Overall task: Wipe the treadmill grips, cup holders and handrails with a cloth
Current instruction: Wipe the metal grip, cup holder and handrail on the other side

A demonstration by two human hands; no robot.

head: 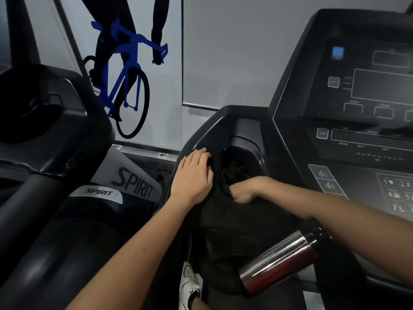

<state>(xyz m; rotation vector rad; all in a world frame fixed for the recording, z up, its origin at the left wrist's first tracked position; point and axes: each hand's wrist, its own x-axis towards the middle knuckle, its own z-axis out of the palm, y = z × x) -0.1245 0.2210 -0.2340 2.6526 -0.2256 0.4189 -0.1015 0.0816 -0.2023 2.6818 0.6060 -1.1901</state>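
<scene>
Head view puts the step at the cup holders, with grips and handrails judged still to come. Far left, a neighbouring treadmill (67, 135) has its own holder (42, 117), too dark to tell whether anything sits in it. Next, the left hand (192, 175) rests on the housing just beside the near cup holder (242, 144), its fingers loosely bent against the rim. It grips nothing and seems to brace the body.

Inside that holder lies the dark cloth (232, 173), bunched against the near wall; nothing else shows in the well. The right hand (243, 193) is closed into a fist on the cloth's near end at the holder's front edge.

The next move probably calls for a twist of the wrist to carry the cloth round the wall and floor of the well, then a lift out toward the rim.

Lower right, a steel bottle (279, 265) lies tilted below the right forearm. Its support and contents cannot be told. The console (357, 97) stands at far right.
</scene>
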